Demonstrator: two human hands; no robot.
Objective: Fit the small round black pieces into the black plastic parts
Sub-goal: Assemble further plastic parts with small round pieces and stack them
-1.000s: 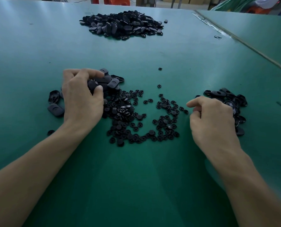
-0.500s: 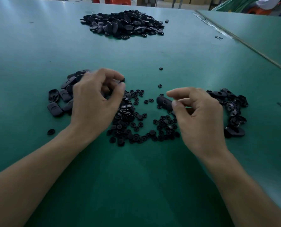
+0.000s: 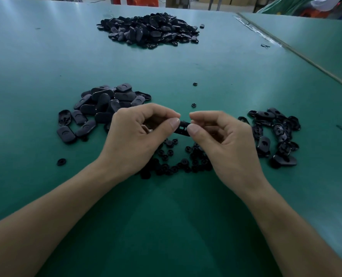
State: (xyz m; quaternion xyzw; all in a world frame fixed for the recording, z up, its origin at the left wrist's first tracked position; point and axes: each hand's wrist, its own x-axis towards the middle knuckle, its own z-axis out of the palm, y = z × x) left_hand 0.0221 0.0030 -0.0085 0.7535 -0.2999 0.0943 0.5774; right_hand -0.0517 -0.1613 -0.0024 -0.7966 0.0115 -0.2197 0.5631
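Note:
Both hands meet above the middle of the green table point(image 3: 186, 226). My left hand point(image 3: 138, 134) and my right hand point(image 3: 222, 142) each pinch one end of a black plastic part point(image 3: 183, 127) between thumb and forefinger. Whether a small round piece sits between the fingers is hidden. Under the hands lies a scatter of small round black pieces point(image 3: 178, 162). A heap of oval black parts point(image 3: 104, 104) lies to the left of my left hand. A second group of black parts point(image 3: 276, 134) lies to the right of my right hand.
A large pile of black parts point(image 3: 150, 31) sits at the far end of the table. Stray round pieces point(image 3: 194, 104) lie beyond the hands, and one point(image 3: 61, 161) at the left. A seam point(image 3: 298, 54) to a neighbouring table runs along the right.
My right hand carried a black part from the right toward the centre. My left hand left the oval heap and came in to meet it; both now pinch the part.

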